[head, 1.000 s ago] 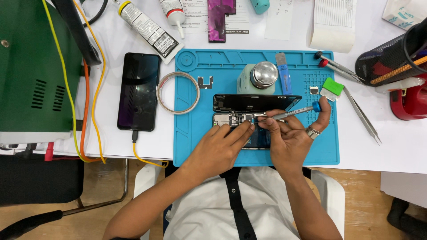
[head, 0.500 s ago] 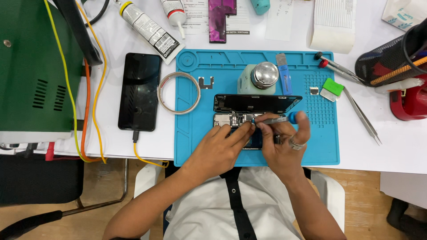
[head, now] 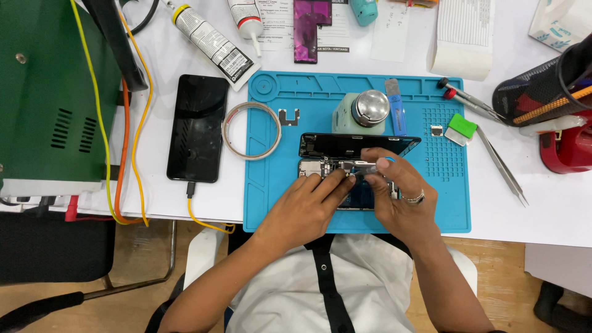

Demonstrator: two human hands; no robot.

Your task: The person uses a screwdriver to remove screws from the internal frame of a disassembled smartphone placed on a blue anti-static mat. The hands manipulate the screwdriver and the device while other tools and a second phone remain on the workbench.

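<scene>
An opened smartphone lies on a blue work mat, its dark screen panel folded up behind the body. My left hand rests on the phone's lower half, fingertips pressing near the exposed circuit parts. My right hand, with a ring on one finger, holds a thin metal tool whose tip points left into the phone's inside. The hands hide most of the phone's body.
On the mat stand a round-capped bottle, a blue pry tool and small parts. A tape ring, a charging black phone, glue tubes, tweezers, a green machine and a mesh holder surround it.
My right hand has swung from the phone's right end inward over its body, bringing the metal tool down onto the inside. My left hand has stayed in place.
</scene>
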